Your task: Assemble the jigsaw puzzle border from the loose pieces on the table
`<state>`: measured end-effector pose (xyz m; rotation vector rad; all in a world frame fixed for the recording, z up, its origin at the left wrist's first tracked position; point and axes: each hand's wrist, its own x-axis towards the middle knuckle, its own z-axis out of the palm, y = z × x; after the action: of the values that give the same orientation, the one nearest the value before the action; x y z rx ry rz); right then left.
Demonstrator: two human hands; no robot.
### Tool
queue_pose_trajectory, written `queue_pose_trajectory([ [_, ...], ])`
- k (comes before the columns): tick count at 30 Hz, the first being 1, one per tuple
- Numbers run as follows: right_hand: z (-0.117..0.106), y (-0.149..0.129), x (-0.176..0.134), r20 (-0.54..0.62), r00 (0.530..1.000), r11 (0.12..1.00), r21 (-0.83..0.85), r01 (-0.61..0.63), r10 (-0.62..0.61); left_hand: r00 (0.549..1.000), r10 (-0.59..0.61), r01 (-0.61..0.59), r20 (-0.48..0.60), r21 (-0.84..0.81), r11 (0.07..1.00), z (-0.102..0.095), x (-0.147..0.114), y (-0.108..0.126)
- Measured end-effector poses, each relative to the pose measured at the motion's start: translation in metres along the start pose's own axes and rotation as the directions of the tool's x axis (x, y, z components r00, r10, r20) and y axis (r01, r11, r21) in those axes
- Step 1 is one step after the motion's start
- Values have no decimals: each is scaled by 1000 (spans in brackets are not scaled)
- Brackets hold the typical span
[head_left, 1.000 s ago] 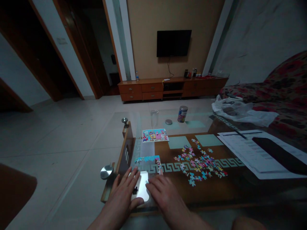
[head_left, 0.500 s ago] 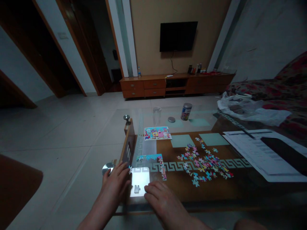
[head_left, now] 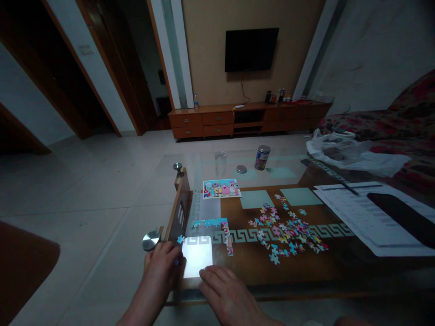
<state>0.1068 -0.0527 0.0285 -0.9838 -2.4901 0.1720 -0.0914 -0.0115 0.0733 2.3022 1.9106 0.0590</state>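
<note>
My left hand (head_left: pixel 161 265) is at the near left corner of the glass table, fingers curled, with a small bluish puzzle piece (head_left: pixel 176 261) at its fingertips. Just beyond it lies a loose light-blue piece (head_left: pixel 181 239). My right hand (head_left: pixel 226 290) rests by the near edge, fingers bent together; what they hold, if anything, is hidden. A bright reflection (head_left: pixel 197 256) lies between both hands. Past it, a joined strip of puzzle border (head_left: pixel 210 223) turns a corner into a side strip (head_left: pixel 229 240). Several loose pieces (head_left: pixel 288 231) are heaped to the right.
A cartoon picture card (head_left: pixel 221 189) lies beyond the strip. Farther back stand a clear glass (head_left: pixel 220 164), a round lid (head_left: pixel 241 169) and a printed tin (head_left: pixel 262 157). Papers (head_left: pixel 356 222) with a dark flat object (head_left: pixel 403 217) lie right, near a white plastic bag (head_left: pixel 353 151).
The piece that lay on the bright reflection is gone from there. My left hand has drawn back slightly and curled, uncovering the light-blue piece. My right hand has shifted slightly left.
</note>
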Motion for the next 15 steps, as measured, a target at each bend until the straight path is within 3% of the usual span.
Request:
queue_pose_trajectory([
  [8,26,-4,18,-224,962,981,-146,124,-155,991,-124,119,48,86,989,-2,8,-24],
  [11,14,-3,21,-160,985,993,-102,53,-69,996,-71,74,-45,64,995,4,8,-19],
  [13,-3,4,20,-104,992,995,-71,-76,68,992,5,-5,-122,-1,1000,11,6,-8],
  [15,-24,18,15,-87,971,971,-65,-230,224,975,103,-119,-197,-69,991,20,1,8],
])
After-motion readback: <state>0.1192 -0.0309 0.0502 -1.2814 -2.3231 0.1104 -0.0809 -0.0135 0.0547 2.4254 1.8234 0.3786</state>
